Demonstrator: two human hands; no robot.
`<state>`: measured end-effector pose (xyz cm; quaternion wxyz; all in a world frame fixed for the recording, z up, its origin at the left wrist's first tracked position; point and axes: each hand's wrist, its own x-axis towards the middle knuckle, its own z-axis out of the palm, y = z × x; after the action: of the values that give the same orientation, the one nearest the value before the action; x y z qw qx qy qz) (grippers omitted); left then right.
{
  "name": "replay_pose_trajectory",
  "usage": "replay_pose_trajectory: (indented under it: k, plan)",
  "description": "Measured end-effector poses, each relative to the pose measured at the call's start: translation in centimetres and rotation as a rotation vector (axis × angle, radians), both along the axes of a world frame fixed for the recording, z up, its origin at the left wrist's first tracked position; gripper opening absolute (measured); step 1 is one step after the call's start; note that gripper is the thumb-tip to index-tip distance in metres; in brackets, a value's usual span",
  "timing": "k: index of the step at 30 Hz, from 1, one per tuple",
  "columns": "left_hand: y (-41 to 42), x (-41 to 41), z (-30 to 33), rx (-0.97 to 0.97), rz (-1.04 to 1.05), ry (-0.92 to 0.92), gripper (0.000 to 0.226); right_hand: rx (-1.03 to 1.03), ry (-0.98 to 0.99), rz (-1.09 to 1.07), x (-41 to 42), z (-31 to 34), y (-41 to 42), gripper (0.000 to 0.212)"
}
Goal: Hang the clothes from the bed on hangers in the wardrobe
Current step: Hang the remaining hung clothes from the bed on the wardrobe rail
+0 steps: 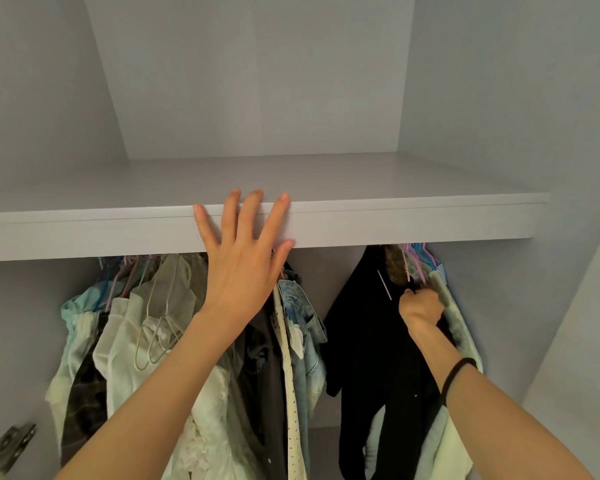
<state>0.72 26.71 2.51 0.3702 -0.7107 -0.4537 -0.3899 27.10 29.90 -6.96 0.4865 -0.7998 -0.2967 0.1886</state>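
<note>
Black clothing (361, 341) hangs at the right of the wardrobe under the grey shelf (395, 223), gripped near its top by the curled right hand (420, 308), while the left hand (245, 258) presses flat, fingers spread, against the shelf's front edge.

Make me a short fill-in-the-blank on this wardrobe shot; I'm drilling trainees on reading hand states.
1. The left hand lies with its fingers spread against the front edge of the ____.
2. The right hand grips a ____ garment.
3. The hair tie sits on the ____ wrist.
4. The bare wire hangers hang to the ____ of the left hand.

Missing words: shelf; black; right; left
</note>
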Motion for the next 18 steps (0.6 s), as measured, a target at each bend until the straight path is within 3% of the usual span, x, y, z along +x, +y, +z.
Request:
replay_pose_trajectory:
  k: [7,10,14,18]
  plan:
    - [-1.3,-1.1,0.1,-0.120,0.034,0.081,0.054,-0.055,-0.164,0.129,-0.3,-0.3,-1.6,0.030]
    - [-2.2,-1.1,-1.0,-0.154,0.013,0.035,0.057,-0.163,-0.415,0.230,-0.1,-0.1,-3.4,0.037]
    - [-4.7,-1.5,-5.8,-0.247,0.014,-0.014,0.073,-0.138,-0.804,0.311,-0.8,-0.1,-6.7,0.045]
    - [-9.2,-2.8,-12.4,-0.394,0.131,-0.026,0.082,-0.091,-0.875,0.512,-3.1,-1.4,-10.2,0.052]
